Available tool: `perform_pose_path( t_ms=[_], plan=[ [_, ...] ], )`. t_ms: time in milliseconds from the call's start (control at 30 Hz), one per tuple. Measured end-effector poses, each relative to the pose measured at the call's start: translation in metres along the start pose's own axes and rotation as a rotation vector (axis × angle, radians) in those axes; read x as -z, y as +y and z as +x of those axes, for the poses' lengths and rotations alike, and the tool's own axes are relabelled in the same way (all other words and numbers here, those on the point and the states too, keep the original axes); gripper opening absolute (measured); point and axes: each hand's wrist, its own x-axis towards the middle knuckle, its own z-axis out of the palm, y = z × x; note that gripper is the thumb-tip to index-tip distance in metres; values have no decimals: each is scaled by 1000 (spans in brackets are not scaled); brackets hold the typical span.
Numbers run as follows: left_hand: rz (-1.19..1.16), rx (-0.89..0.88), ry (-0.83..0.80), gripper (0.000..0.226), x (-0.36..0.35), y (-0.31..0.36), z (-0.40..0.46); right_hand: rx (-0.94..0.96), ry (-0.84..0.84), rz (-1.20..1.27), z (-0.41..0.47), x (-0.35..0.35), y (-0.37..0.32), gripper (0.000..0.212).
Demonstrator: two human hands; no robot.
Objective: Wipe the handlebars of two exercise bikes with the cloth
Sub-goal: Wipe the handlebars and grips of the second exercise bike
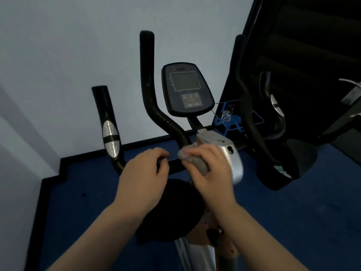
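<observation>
Head view: crumpled grey cloth (195, 160)

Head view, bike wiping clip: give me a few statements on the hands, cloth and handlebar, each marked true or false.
1. The right hand holds a grey cloth. True.
2. The left hand hangs free at the person's side. False: it grips the handlebar.
3. The cloth lies on the floor. False: it is pressed against the handlebar near the silver stem.
4. The console screen is dark. True.
5. The floor is blue. True.
</observation>
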Motion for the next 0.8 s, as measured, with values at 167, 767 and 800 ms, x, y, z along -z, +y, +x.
perform_pose_path(
  t_ms=[167,767,800],
  plan=[
    [-24,46,34,24,1,1,-2,-161,-92,201,-37,13,1,26],
    [13,-44,-55,24,2,0,5,-140,145,-12,28,-7,5,10],
    [15,-58,-69,24,1,0,6,-135,126,-15,27,-7,6,8]
  ],
)
